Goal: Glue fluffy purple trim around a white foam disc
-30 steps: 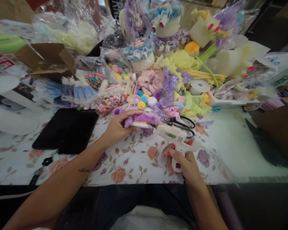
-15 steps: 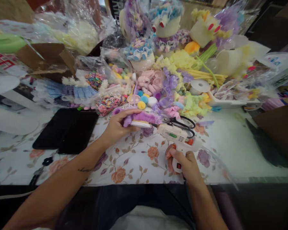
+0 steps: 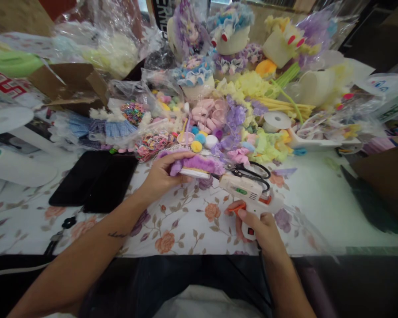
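A purple fluffy trim piece (image 3: 199, 164) with a white base is held level. The white glue gun (image 3: 247, 194) is held at its 4 o'clock, nozzle aimed 10 o'clock at the piece's edge.

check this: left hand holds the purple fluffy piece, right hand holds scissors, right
Not quite: the head view shows the right hand holding a white glue gun; the scissors lie on the table beyond it. The left hand does hold the purple fluffy piece.

Fuzzy trim piece (image 3: 199, 164) on table (image 3: 318, 212), centre. Glue gun (image 3: 248, 194) at its 4 o'clock, nozzle at its edge. Scissors (image 3: 254, 170) at 3, behind gun. Flat case (image 3: 96, 179) at 9. Pompoms (image 3: 200, 139) at 12. Tape roll (image 3: 276, 120) at 2. Cardboard box (image 3: 69, 84) at 10, far back.
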Demonstrator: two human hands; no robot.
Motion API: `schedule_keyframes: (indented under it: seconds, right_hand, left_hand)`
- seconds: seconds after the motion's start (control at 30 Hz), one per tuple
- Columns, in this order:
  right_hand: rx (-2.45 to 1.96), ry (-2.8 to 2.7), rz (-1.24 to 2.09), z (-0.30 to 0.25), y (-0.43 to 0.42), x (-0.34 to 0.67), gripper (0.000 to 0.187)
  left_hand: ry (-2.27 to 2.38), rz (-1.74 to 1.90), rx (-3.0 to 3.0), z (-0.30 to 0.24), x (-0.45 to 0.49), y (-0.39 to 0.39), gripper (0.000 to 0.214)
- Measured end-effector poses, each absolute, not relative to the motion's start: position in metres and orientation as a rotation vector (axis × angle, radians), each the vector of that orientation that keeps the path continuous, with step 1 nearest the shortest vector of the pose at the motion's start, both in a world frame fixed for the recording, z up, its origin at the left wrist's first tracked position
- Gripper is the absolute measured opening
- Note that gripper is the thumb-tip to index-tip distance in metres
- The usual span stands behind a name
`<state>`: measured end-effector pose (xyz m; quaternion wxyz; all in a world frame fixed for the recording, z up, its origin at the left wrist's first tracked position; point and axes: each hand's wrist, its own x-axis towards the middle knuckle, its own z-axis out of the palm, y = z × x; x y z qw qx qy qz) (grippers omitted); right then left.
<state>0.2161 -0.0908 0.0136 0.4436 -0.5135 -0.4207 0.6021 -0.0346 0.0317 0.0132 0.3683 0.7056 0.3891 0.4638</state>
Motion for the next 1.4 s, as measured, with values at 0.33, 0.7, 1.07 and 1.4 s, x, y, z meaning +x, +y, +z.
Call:
schedule_keyframes:
  seconds: [0.33, 0.7, 1.07, 1.4]
  right_hand:
    - [-1.136, -1.118, 1.506, 0.001, -0.09, 0.213, 0.027]
    - [-1.163, -1.107, 1.524, 0.003, -0.09, 0.211, 0.028]
    - [-1.171, -1.11, 1.517, 0.003, -0.09, 0.212, 0.028]
    - [-1.183, -1.131, 1.495, 0.002, -0.09, 0.213, 0.027]
  left_hand:
    - [1.03, 1.093, 1.894, 0.017, -0.033, 0.03, 0.048]
    - [1.012, 1.081, 1.886, 0.018, -0.031, 0.029, 0.047]
    - [1.028, 1.09, 1.874, 0.017, -0.031, 0.03, 0.048]
    - [1.038, 1.088, 1.857, 0.017, -0.034, 0.031, 0.05]
